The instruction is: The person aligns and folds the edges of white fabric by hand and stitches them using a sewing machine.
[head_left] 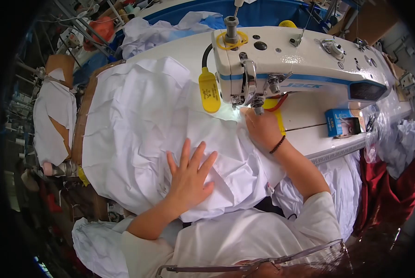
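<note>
White cloth (138,116) could pucker at the sewing machine (304,65) if folds bunch beneath the open, flat left hand (189,183), though I cannot tell what the right hand (264,129) grips.

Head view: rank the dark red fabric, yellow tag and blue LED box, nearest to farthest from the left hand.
1. Yellow tag: hanging at the sewing machine's left end.
2. Blue LED box: right side, by the machine.
3. Dark red fabric: far right.
</note>
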Demonstrator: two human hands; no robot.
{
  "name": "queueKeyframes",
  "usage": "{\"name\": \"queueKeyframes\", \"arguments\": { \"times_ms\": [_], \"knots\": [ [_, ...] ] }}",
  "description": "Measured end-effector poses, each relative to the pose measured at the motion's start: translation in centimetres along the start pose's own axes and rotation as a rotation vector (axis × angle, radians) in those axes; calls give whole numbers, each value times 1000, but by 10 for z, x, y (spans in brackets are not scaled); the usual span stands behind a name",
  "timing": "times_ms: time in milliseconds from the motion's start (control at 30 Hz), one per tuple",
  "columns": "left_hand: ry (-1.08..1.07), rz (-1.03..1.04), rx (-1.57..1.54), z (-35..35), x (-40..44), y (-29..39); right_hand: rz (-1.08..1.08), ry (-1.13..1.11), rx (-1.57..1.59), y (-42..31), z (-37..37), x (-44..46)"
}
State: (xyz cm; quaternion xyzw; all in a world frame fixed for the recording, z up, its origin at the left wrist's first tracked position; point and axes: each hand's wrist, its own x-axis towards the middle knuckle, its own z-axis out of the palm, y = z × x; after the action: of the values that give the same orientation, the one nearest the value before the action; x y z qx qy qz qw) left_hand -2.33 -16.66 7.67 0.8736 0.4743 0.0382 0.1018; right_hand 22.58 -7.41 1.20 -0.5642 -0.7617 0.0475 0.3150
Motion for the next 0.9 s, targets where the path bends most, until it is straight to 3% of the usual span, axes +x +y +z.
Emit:
{"name": "queueKeyframes", "arguments": {
  "times_ms": [33,67,133,200,233,300,367,400,500,567,633,667,733,800,867,900],
  "knots": [
    [53,-160,152,4,-12,2,-2,11,2,4,1,0],
    [57,-156,160,12,-17,-7,55,-51,6,10,3,-2],
    [372,-348,-30,41,-31,-48,117,-119,7,7,-4,-5],
    [507,-305,74,57,-21,-104,184,-391,-161,-11,-25,0],
    [522,-201,11,47,-7,-124,177,-388,-168,-14,-26,0],
    [506,-113,-9,39,27,-171,-288,-39,-161,-22,-29,-10],
    [461,-30,15,10,76,-198,-447,-192,-116,-17,1,-23],
    [515,65,-63,3,105,-217,-413,-218,-35,-29,4,-24],
    [581,-3,-113,-24,189,-205,-151,-166,394,-58,46,-29],
    [553,-71,-197,-27,213,-184,-318,-237,-110,-85,47,-15],
    [707,-114,-291,-27,219,-166,-292,-257,-68,-94,53,-12],
    [770,6,-231,-31,205,-152,-286,-216,-49,-94,56,-11],
    [649,61,-345,-46,149,-88,-283,-142,17,-93,59,-11],
    [535,252,-283,-22,106,-37,-323,-162,95,-81,72,-21],
    [165,190,-510,20,109,-36,-387,-197,167,-76,64,-28],
    [177,184,-510,33,114,-42,-456,-285,79,-78,48,-27]
  ]
}}
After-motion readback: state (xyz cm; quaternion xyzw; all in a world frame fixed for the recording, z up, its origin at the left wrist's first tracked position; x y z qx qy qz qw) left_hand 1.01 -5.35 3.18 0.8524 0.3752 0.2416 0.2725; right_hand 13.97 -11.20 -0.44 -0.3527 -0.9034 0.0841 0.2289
